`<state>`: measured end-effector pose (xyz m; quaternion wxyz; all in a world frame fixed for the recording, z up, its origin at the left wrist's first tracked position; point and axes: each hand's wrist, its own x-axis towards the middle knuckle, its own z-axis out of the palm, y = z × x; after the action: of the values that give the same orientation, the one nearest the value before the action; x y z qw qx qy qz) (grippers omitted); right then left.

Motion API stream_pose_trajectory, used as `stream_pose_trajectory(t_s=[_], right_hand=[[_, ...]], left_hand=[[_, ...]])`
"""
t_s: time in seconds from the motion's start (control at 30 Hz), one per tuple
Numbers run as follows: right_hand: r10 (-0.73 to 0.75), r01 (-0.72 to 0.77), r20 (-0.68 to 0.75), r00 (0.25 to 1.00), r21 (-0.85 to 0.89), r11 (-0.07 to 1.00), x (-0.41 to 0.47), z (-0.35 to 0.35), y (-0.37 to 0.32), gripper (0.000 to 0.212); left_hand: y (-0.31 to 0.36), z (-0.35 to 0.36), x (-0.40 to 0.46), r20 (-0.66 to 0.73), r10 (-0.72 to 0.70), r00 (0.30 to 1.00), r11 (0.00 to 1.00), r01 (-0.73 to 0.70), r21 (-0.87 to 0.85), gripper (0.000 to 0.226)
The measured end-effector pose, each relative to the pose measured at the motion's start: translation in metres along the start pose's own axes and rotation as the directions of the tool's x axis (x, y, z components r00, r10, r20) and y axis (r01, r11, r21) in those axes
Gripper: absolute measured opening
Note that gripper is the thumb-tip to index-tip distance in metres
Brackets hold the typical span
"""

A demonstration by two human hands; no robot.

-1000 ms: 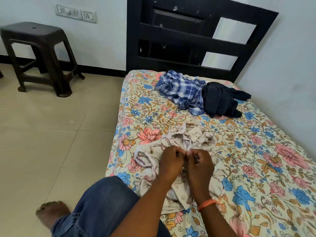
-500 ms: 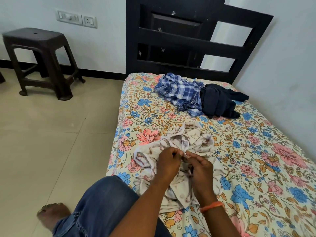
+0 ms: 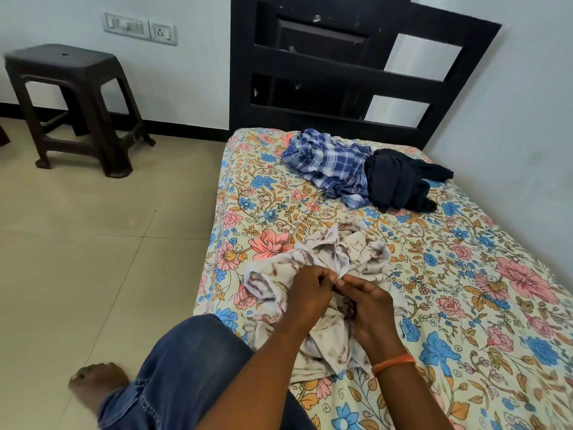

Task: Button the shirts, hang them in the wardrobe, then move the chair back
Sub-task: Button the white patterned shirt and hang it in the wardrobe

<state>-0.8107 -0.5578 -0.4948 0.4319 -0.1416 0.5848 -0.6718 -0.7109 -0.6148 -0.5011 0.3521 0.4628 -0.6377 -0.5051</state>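
Three shirts (image 3: 338,265) on floral bed (image 3: 465,274)

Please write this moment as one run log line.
step: buttoning | left hand, right hand: pinch white patterned shirt | place: bed

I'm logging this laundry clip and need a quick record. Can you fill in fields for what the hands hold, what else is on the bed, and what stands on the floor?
left hand: pinches the white patterned shirt
right hand: pinches the same shirt, fingertips meeting the left's
shirt location: crumpled on the floral bedsheet, near edge
waiting: blue checked shirt, touching a dark garment, near the headboard
floor: dark plastic stool by the wall
buttoning progress: cannot tell
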Motion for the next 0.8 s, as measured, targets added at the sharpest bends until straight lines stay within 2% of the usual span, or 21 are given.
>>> stream_pose_trajectory(t_s=[0.1,0.23,0.4,0.47,0.63,0.8], right_hand=[[-0.028,0.027,-0.047,0.998,-0.03,0.999,0.0,0.0,0.002,0.019],[-0.119,0.109,-0.077,0.99,-0.132,0.985,-0.008,0.003,0.004,0.019],[-0.28,0.266,-0.012,0.96,-0.272,0.925,-0.015,0.006,0.009,0.015],[-0.308,0.293,-0.003,0.951,-0.299,0.908,-0.015,0.006,0.009,0.014],[-0.268,0.259,-0.001,0.963,-0.247,0.934,-0.011,0.002,0.006,0.018],[-0.127,0.133,0.045,0.991,-0.167,0.977,-0.002,-0.005,0.006,0.023]], left_hand=[[0.004,0.0,-0.002,-0.005,-0.049,0.999,0.998,0.049,-0.033,0.026],[0.006,0.0,-0.005,-0.019,-0.068,0.997,0.997,0.067,-0.048,0.013],[0.004,-0.003,-0.004,-0.088,-0.041,0.995,0.999,0.041,-0.004,0.021],[0.005,-0.004,-0.003,-0.073,-0.066,0.995,0.997,0.062,-0.046,0.02],[0.004,-0.006,0.003,0.003,-0.226,0.974,0.936,0.218,-0.278,0.012],[0.0,-0.007,0.003,0.048,-0.269,0.962,0.887,0.267,-0.377,0.008]])
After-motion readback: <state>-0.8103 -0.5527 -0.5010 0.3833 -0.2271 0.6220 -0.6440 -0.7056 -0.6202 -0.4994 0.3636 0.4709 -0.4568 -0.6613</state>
